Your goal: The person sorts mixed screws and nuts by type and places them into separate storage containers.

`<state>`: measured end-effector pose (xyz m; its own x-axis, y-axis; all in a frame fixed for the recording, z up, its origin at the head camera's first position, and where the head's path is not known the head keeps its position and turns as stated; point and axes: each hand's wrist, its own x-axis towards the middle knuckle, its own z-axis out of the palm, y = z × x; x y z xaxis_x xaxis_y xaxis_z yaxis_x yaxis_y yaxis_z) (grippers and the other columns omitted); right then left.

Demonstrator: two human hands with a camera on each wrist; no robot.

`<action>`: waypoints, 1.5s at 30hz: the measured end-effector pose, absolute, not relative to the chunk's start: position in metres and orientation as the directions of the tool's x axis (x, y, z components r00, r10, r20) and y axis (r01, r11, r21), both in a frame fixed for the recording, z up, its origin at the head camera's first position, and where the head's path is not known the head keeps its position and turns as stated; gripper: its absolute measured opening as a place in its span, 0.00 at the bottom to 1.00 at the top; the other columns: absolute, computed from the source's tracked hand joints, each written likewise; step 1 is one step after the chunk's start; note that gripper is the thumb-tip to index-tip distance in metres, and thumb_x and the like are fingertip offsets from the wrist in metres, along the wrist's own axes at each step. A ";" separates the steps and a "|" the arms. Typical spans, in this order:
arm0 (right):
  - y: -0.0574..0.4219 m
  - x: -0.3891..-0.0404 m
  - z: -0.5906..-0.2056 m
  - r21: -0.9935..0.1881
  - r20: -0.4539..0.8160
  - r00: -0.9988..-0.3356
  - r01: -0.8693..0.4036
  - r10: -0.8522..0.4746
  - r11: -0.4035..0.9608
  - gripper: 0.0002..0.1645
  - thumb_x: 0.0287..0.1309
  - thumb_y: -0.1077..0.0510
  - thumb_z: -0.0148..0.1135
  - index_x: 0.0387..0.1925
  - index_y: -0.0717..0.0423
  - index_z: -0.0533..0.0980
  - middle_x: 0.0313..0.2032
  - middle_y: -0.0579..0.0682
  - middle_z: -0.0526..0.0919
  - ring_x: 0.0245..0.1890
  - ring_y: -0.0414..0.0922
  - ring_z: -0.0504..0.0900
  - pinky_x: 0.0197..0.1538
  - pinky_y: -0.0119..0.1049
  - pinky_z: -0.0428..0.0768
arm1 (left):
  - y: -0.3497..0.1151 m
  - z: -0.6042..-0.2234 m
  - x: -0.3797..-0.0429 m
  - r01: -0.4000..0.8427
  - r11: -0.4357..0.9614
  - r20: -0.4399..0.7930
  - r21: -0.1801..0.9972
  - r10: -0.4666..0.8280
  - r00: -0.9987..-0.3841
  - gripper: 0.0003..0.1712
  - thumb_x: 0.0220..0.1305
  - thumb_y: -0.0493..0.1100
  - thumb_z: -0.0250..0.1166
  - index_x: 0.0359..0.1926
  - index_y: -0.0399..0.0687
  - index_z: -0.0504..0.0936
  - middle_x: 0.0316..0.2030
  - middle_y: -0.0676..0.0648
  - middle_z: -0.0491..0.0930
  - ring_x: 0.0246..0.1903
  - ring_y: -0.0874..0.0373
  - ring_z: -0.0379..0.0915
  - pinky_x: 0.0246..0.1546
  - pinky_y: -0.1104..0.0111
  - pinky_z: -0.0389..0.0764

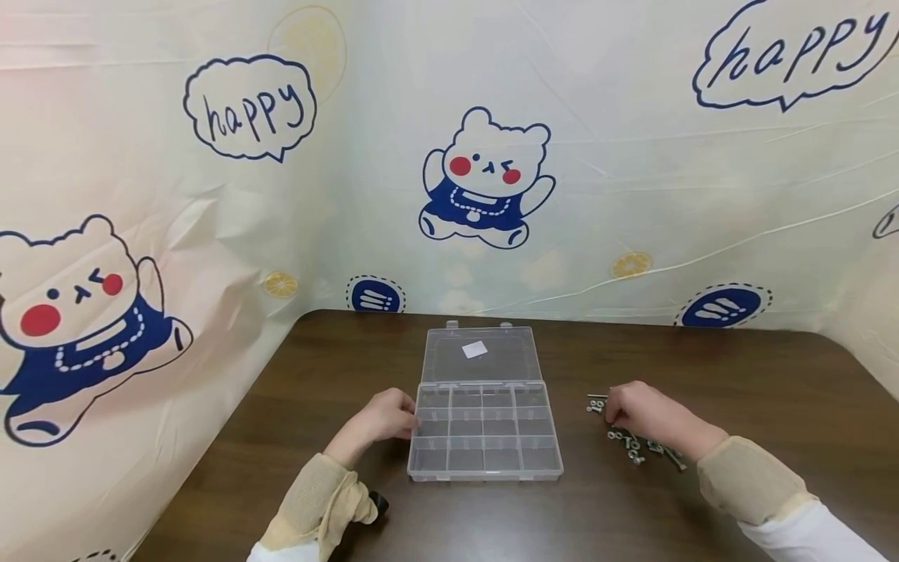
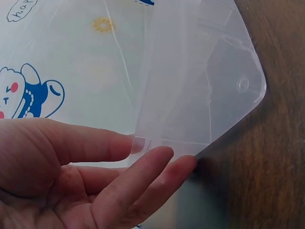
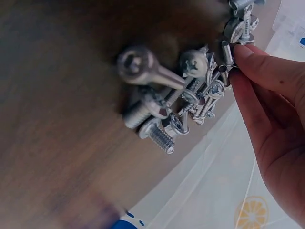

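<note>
A clear plastic compartment box (image 1: 485, 474) lies on the table with its lid (image 1: 449, 355) folded back. My left hand (image 1: 389, 415) grips its left side. In the left wrist view, the thumb (image 2: 95, 145) shows through the plastic wall (image 2: 176, 95), while other fingers (image 2: 138, 183) lie along the outside. To the right of the box, my right hand (image 1: 649, 414) reaches into a loose pile of metal screws and nuts (image 1: 634, 445). In the right wrist view its thumb and finger pinch a small metal screw (image 3: 227, 53) at the pile's edge, its head hidden.
A dark wooden table (image 1: 463, 523) carries everything, with printed cloth (image 1: 597, 172) hanging behind and beside it. A white label (image 1: 474, 350) sits on the lid. Thicker bolts (image 3: 147, 69) lie nearest the right wrist. A black object (image 1: 379, 503) shows by the left wrist's beige wrap.
</note>
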<state>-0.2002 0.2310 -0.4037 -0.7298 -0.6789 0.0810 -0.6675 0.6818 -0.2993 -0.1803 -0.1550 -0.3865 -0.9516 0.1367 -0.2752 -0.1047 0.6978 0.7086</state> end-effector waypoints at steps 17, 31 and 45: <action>0.222 -0.205 -0.394 -0.272 0.082 -0.754 -0.646 -0.652 0.713 0.06 0.42 0.69 0.67 0.23 0.57 0.81 0.23 0.42 0.78 0.24 0.35 0.74 0.27 0.29 0.79 | -0.156 -0.388 -0.177 -0.123 0.680 -0.273 0.723 0.117 -0.955 0.06 0.54 0.29 0.61 0.32 0.27 0.79 0.25 0.44 0.79 0.27 0.53 0.79 0.29 0.67 0.83; 0.170 -0.212 -0.373 -0.322 0.433 -0.670 -0.739 -0.602 0.592 0.09 0.41 0.70 0.68 0.29 0.57 0.83 0.29 0.45 0.80 0.29 0.39 0.78 0.31 0.29 0.81 | -0.155 -0.387 -0.177 -0.108 0.707 -0.263 0.699 0.113 -0.958 0.05 0.54 0.30 0.61 0.31 0.28 0.80 0.27 0.43 0.79 0.26 0.53 0.79 0.29 0.67 0.83; 0.146 -0.221 -0.382 -0.280 0.461 -0.584 -0.810 -0.668 0.515 0.08 0.41 0.73 0.65 0.24 0.59 0.81 0.25 0.46 0.79 0.26 0.39 0.76 0.29 0.29 0.79 | -0.154 -0.390 -0.176 -0.118 0.686 -0.261 0.718 0.107 -0.959 0.04 0.53 0.29 0.61 0.30 0.28 0.79 0.25 0.44 0.78 0.26 0.53 0.79 0.29 0.67 0.83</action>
<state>-0.2209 0.1464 -0.3824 -0.5837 -0.6684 0.4610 -0.8105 0.5145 -0.2800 -0.1762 -0.1537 -0.3896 -0.9595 0.1074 -0.2605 -0.1180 0.6864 0.7176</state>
